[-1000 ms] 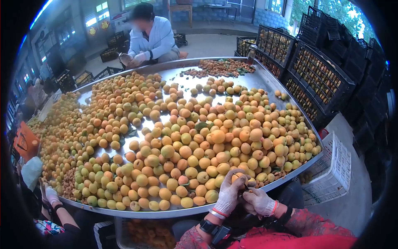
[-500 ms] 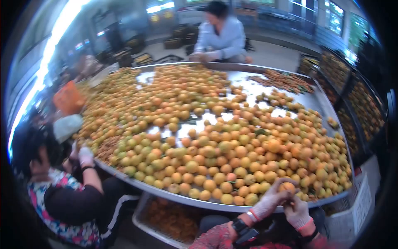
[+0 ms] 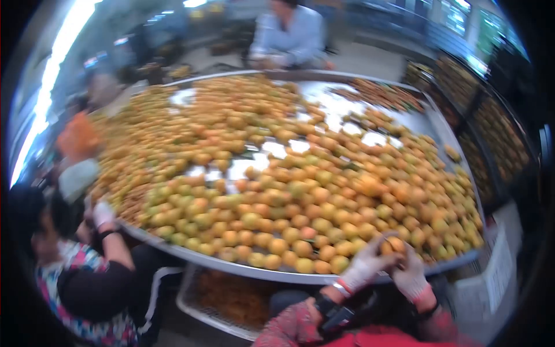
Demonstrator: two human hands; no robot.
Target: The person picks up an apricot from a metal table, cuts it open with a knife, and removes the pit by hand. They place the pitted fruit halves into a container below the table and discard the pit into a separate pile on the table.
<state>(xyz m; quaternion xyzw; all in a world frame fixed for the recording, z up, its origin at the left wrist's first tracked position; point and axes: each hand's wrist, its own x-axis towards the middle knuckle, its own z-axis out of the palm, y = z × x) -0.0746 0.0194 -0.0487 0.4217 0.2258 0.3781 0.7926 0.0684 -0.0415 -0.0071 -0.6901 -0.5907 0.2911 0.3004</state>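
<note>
Both my hands wear pale knit gloves at the near rim of a big round metal table. My left hand and my right hand together grip one orange apricot, fingers curled around it just above the table's edge. A dense heap of yellow-orange apricots covers most of the tabletop in front of them. The picture is blurred, so whether a tool is in my right hand is unclear.
A person in a patterned top sits at the left, one gloved hand on the rim. Another person in a light shirt works at the far side. A basket of fruit pieces sits under the table. Dark crates of apricots line the right.
The camera has swung left, bringing the person on the left into view. My hands have stayed together on the apricot at the table's near edge.
</note>
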